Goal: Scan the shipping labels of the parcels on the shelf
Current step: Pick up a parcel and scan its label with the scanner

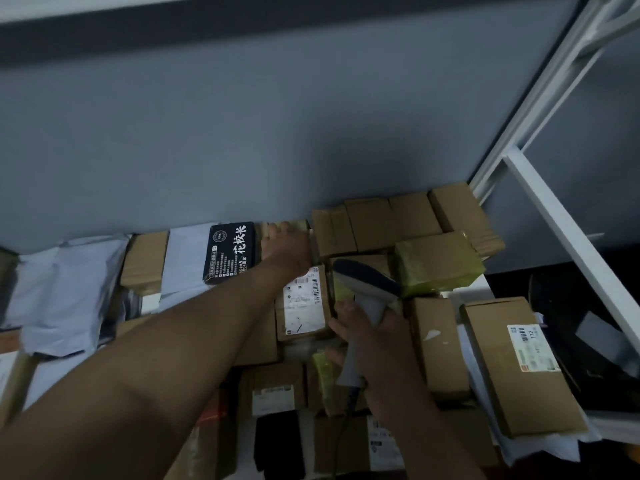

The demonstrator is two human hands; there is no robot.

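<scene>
**Scanner over labelled parcel, mid-shelf**

I see the labelled parcel [304, 308] among cartons on the shelf [485, 282]. Right hand [374, 358] fingers wrapped round the scanner [363, 289] handle. Left hand [289, 242] on a rear box [294, 225]; fingers' state unclear.

The shelf [485, 282] in front of me is white and packed with parcels. My landmark is the black box [230, 251] with white characters. Left of it lie grey mailer bags [65, 289] and a brown carton [145, 265]. Right of it sit cardboard boxes [391, 220], one wrapped in yellow tape [436, 263], and a labelled carton [516, 368] at the far right edge.
</scene>
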